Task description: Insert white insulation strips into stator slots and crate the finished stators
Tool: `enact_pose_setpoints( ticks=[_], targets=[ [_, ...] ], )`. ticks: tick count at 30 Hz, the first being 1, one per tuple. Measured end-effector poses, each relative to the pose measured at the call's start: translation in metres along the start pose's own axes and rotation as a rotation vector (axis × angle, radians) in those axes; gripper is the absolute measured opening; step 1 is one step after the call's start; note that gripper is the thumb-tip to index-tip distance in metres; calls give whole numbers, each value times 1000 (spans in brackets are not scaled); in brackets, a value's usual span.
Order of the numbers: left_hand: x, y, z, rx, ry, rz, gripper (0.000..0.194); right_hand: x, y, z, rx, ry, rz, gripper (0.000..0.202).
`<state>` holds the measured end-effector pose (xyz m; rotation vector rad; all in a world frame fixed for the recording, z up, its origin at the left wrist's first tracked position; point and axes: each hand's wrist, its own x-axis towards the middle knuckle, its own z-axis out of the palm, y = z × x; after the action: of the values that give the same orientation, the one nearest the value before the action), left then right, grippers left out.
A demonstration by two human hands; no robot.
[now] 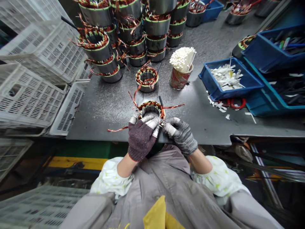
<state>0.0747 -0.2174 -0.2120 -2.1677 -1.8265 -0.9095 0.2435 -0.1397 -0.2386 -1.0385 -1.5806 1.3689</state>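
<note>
A motor stator (152, 104) with copper windings stands at the bench's front edge, its copper lead wires spreading left and right. My left hand (142, 135), in a dark maroon glove with white-wrapped fingertips, is closed over the near side of this stator. Close by on the right is my right hand (181, 133), in a grey glove, its thumb and fingers pinched together at the stator's right edge. What it pinches is too small to make out. Just behind stands a second stator (147, 79). The near wall of the worked stator is hidden by my hands.
Stacked stators (133, 35) fill the back left. A paper cup (179, 79) of white sticks stands right of centre. Farther right are a blue tray (214, 92) of white paper pieces, red-handled scissors (238, 104) and blue bins (267, 51). White crates (35, 98) line the left.
</note>
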Motion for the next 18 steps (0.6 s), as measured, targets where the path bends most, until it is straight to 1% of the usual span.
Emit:
enact_pose_setpoints(
  ticks=[4,8,11,14,18],
  targets=[
    [-1,-1,0,23,-12,25,31,-3,-3,0,21,-5,-2,20],
    [-2,-1,1,34,20,65,31,-3,-3,3,31,9,11,22],
    [-3,1,0,51,18,59,32,-3,-4,3,52,24,16,23],
    [-3,2,0,50,26,64,32,-3,-4,4,-4,39,-31,23],
    [-4,1,1,12,-15,7,35,-6,-4,5,-9,54,-47,22]
  ],
)
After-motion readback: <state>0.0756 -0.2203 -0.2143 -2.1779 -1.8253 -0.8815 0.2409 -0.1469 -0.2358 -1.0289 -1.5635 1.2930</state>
